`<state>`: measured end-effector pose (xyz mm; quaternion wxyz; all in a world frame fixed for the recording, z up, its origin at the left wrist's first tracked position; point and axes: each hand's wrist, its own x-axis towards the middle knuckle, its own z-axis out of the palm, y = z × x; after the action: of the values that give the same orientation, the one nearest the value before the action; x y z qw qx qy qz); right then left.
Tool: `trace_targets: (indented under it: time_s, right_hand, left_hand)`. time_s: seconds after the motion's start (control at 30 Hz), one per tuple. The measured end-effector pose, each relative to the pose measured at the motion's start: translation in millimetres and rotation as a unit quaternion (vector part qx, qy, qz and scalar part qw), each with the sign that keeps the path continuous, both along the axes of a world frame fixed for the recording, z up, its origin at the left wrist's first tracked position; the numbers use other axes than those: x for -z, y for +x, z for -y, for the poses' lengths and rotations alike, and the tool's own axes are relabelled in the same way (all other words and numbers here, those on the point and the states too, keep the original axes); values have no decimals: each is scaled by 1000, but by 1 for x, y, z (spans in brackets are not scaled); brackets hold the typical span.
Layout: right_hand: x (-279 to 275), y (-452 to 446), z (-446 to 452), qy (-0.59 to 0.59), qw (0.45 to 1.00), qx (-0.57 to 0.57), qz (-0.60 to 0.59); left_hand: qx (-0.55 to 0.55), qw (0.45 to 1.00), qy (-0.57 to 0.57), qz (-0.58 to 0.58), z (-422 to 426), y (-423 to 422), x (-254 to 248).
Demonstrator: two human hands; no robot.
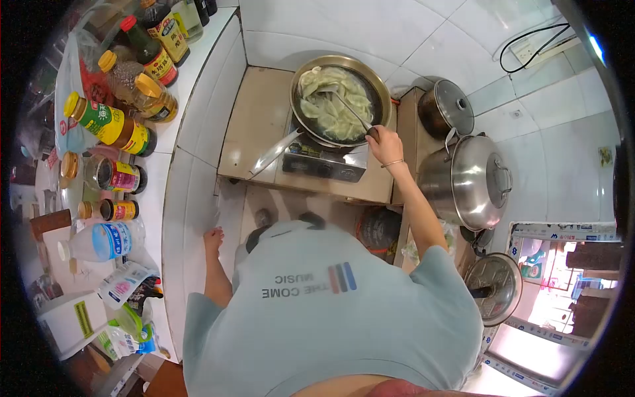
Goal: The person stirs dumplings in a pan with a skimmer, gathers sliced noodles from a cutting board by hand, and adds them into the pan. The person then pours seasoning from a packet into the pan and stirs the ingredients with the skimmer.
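A wide pan [296,109] sits on a portable stove [321,167], its metal handle pointing toward the front left. Pale green dumplings [354,100] lie in liquid inside it. My right hand [385,147], at the pan's right front rim, is closed around the dark grip of a metal spatula [345,102]. The spatula's head is down among the dumplings at the pan's middle left. Away from the stove, my left hand [213,239] hangs low beside the tiled counter side, fingers loosely bent and apart, with nothing visible in it.
Sauce and oil bottles [119,126] line the left counter [155,172], with a clear plastic jug [106,241] nearer me. Right of the stove stand a small lidded pot [436,112] and a large steel pot [456,185]. A glass lid [496,291] lies farther back at right.
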<state>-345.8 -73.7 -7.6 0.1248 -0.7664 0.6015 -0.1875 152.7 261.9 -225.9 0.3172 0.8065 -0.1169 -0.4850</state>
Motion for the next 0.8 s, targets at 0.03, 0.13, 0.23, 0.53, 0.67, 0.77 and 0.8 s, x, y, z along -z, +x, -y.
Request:
trace_targets:
  time_s: [0.03, 0.13, 0.23, 0.53, 0.67, 0.77, 0.8]
  right_hand:
    - [1, 1, 1, -6, 1000, 7, 0]
    - [7, 1, 7, -17, 1000, 16, 15]
    - [10, 1, 11, 14, 998, 51, 26]
    - [-19, -1, 16, 100, 973, 111, 178]
    - [-33, 6, 16, 183, 947, 117, 236]
    - [-18, 8, 21, 146, 962, 95, 212]
    - [-15, 9, 24, 106, 972, 77, 195]
  left_hand:
    - [-6, 1000, -1, 7, -1, -2, 0]
    - [-13, 1000, -1, -4, -6, -4, 0]
    - [-8, 1000, 5, -19, -13, -7, -2]
    - [-31, 999, -16, -13, -19, -3, 9]
    - [-47, 999, -18, -11, -16, -8, 5]
    - [-47, 998, -18, -21, -19, -9, 5]
    - [-47, 999, -18, -22, -20, -9, 3]
